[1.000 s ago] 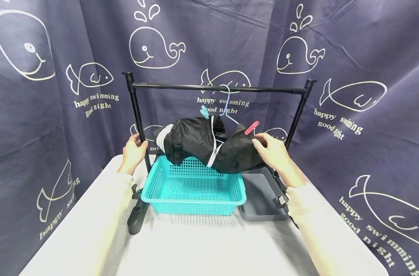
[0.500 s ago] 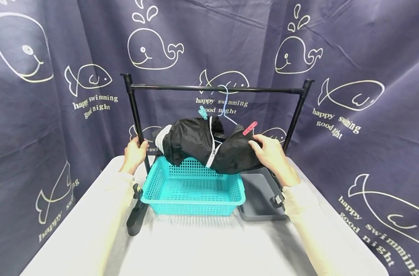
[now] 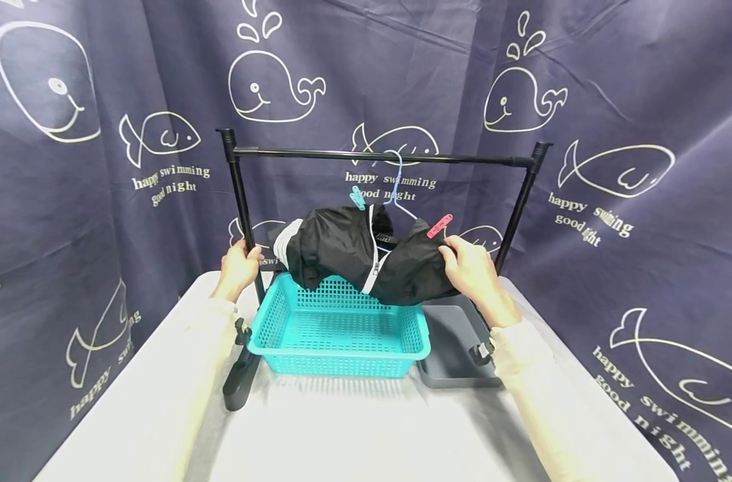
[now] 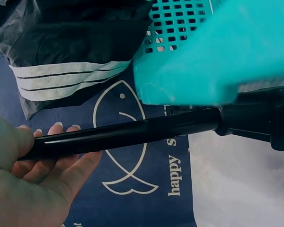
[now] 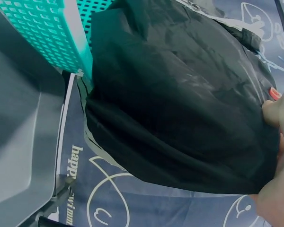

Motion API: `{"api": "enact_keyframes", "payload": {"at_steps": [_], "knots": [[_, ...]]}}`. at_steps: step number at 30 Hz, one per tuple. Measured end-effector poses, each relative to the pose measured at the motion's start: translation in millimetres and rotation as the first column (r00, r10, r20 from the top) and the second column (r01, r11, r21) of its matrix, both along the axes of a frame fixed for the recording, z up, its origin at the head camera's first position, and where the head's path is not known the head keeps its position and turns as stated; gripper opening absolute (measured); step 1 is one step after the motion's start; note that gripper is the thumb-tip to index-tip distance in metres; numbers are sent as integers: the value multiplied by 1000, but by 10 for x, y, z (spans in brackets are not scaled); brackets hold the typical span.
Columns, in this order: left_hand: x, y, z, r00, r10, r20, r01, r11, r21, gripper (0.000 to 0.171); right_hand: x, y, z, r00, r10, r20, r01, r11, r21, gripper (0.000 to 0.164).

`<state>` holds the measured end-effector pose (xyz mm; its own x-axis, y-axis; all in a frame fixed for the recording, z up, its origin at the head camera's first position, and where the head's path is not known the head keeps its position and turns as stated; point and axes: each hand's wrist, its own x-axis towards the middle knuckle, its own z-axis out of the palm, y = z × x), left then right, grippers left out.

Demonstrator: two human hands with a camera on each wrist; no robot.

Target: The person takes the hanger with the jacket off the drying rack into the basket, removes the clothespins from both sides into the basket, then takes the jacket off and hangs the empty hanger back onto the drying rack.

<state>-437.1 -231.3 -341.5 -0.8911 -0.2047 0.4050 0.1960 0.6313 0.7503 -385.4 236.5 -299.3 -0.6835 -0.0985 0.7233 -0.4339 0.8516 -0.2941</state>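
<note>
A black zip jacket (image 3: 335, 237) with white trim hangs on a light-blue hanger (image 3: 398, 177) from the black rack's crossbar (image 3: 317, 154). A teal clothespin (image 3: 357, 197) is at its left shoulder, a pink clothespin (image 3: 440, 226) at its right. My left hand (image 3: 239, 269) holds the rack's left post (image 4: 118, 135); in the left wrist view the fingers pass behind it, with the thumb in front. With my right hand (image 3: 473, 269) I grip the jacket's right side just below the pink clothespin. Fabric hides some of those fingertips in the right wrist view.
Below the jacket stands a teal perforated basket (image 3: 341, 365). A grey tray (image 3: 447, 341) lies to its right, partly beneath the basket's edge. The rack's left foot (image 3: 239, 385) extends toward the front of the white table (image 3: 353, 435). A dark patterned curtain (image 3: 179, 60) surrounds the table.
My right hand and wrist have shifted slightly left, toward the jacket. The left hand stays at the post, moving only a little. Jacket, basket and rack look the same.
</note>
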Motion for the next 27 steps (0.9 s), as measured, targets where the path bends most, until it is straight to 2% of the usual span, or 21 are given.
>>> {"api": "enact_keyframes", "payload": {"at_steps": [9,18,27], "knots": [[1,6,-6,1000,6,-23,-6,1000,-14,27,-10,-33,-28,999,-34,-26,33,999,-38,17],[-7,10,-6,1000,5,-19,-5,1000,-11,25,21,-50,64,993,-22,-114,14,997,-74,14],[32,16,17,999,0,-32,-1,1000,-15,24,43,-24,130,992,-19,-127,5,994,-105,14]]}}
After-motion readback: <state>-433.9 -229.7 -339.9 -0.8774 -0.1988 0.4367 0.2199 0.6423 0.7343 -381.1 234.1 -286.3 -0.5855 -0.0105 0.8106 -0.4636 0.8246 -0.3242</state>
